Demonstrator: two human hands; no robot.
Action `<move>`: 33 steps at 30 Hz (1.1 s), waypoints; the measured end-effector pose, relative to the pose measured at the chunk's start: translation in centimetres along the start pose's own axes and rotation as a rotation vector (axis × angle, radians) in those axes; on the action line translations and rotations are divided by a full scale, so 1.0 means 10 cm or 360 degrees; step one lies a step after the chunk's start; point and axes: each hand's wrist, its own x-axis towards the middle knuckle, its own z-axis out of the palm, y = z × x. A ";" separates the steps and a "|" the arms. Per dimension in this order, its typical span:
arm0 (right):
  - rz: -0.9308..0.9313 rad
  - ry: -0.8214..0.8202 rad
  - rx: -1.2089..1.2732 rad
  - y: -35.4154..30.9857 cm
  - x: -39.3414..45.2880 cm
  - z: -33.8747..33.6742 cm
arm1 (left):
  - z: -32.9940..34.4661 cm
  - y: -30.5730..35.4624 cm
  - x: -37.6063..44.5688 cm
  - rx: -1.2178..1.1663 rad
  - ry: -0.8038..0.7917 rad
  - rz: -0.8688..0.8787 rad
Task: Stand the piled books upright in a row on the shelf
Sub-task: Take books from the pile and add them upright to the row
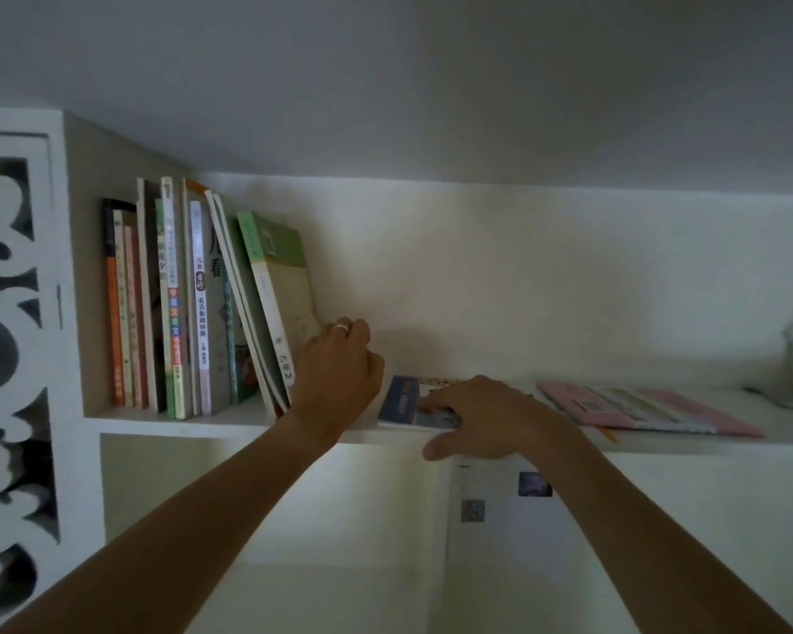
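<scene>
the white shelf (230,421) ran across the wall, and a row of books (170,304) stood on it toward nine o'clock, the rightmost green book (278,286) leaning left against the rest. near the middle a blue-covered book (406,402) lay flat at the front edge. toward three o'clock a pink book (646,407) lay flat, well apart from the row.

A: Light level?
B: Dim overall; the wall (477,276) behind the shelf (660,443) is brightest, the ceiling (385,75) grey.
A: Sharpness?
B: Soft throughout. Right edge blurred; straight lines bow near the borders.
</scene>
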 end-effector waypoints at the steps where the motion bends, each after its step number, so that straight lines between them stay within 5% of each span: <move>1: -0.0027 0.0031 -0.0021 0.00 0.00 0.00 | 0.02 0.00 0.00 -0.0037 0.0027 -0.0056; 7: -0.0101 0.0037 -0.0172 -0.11 0.03 -0.10 | 0.00 -0.06 -0.07 -0.0288 0.0188 -0.0044; 11: -0.0253 0.0577 0.0204 -0.19 0.18 -0.20 | -0.08 -0.12 -0.06 -0.0665 0.0322 -0.0079; 15: 0.0059 0.1292 0.0827 -0.36 0.49 -0.21 | -0.27 -0.14 0.00 -0.0805 0.0654 -0.0137; 18: 0.0013 0.1714 0.1169 -0.62 0.66 -0.20 | -0.32 -0.17 -0.10 -0.0729 0.0540 0.0047; 20: -0.0197 0.1647 0.1473 -0.84 0.77 -0.17 | -0.31 -0.20 -0.19 -0.0741 0.0368 0.0121; 25: -0.0777 0.0573 0.2425 -1.14 1.00 0.06 | -0.29 -0.26 -0.30 -0.0534 0.0330 0.0008; 28: -0.0845 0.0282 0.2798 -1.05 1.09 0.11 | -0.25 -0.25 -0.28 -0.0182 0.0428 -0.0032; 30: -0.0731 0.0318 0.2730 -1.00 1.15 0.12 | -0.20 -0.26 -0.27 -0.0018 0.0437 -0.0049; 33: -0.0220 0.0552 0.1879 -0.92 1.19 0.19 | -0.18 -0.28 -0.25 -0.0091 0.0376 -0.0006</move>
